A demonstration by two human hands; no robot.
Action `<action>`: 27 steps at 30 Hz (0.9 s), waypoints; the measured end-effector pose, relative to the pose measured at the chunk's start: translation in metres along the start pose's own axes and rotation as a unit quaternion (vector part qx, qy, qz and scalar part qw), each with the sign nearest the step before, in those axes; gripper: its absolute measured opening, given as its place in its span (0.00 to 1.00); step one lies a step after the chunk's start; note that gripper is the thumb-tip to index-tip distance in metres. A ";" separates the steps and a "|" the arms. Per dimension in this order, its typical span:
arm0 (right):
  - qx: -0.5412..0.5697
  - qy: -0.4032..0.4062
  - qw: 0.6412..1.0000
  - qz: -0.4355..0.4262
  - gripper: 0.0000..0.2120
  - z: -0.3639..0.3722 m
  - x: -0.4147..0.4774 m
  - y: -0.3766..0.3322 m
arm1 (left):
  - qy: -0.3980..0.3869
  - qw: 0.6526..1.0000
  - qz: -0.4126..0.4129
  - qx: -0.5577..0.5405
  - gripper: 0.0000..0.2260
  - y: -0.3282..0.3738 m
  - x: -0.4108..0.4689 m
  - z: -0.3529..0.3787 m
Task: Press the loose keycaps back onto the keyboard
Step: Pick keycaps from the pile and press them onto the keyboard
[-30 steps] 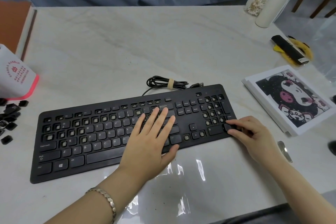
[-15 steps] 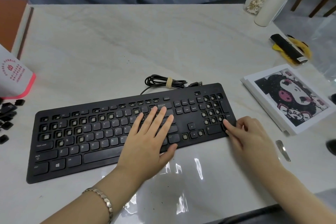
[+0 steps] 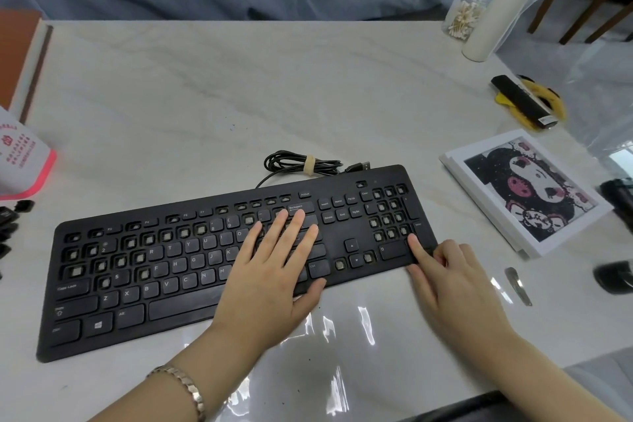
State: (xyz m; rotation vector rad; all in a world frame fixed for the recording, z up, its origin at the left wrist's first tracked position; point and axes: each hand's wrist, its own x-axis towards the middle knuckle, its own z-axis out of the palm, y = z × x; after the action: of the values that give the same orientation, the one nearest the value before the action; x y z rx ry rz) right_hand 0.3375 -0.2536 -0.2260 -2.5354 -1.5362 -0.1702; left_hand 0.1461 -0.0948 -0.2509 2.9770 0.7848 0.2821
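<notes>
Head: left hand (image 3: 270, 281), right hand (image 3: 455, 288) touch one keyboard (image 3: 144, 271).

One keyboard (image 3: 137, 284), one left hand (image 3: 270, 281), one right hand (image 3: 455, 288), one bottle (image 3: 495, 14), one jar (image 3: 462, 12), one picture (image 3: 527, 188)

Left hand (image 3: 270, 277): silver-toned metal link bracelet (image 3: 185, 384) round the wrist.
Right hand (image 3: 455, 288): bare wrist.
Forearms (image 3: 137, 401): both bare to the frame's edge.

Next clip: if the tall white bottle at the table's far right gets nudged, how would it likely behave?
The white bottle stands upright, tall and narrow, so a push near its top would probably tip it. Its round body would likely roll once down. On the glossy table a low push may slide it.
</notes>
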 end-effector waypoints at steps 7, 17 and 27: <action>0.572 -0.105 0.763 0.284 0.20 -0.035 0.033 -0.036 | 0.000 1.000 0.001 -0.005 0.27 0.000 0.000 -0.003; 0.830 -0.091 0.458 0.306 0.16 -0.043 0.031 -0.062 | 0.007 1.000 -0.001 0.003 0.27 0.001 0.000 -0.002; 0.842 -0.114 0.480 0.217 0.23 -0.054 0.021 -0.065 | 0.016 1.000 -0.001 0.000 0.27 0.001 -0.001 0.000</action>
State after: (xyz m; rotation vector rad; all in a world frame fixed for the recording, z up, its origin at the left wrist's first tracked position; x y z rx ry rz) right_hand 0.2894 -0.2170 -0.1635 -1.0072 -0.2680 1.1589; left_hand 0.1457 -0.0958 -0.2512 2.9779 0.7901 0.3306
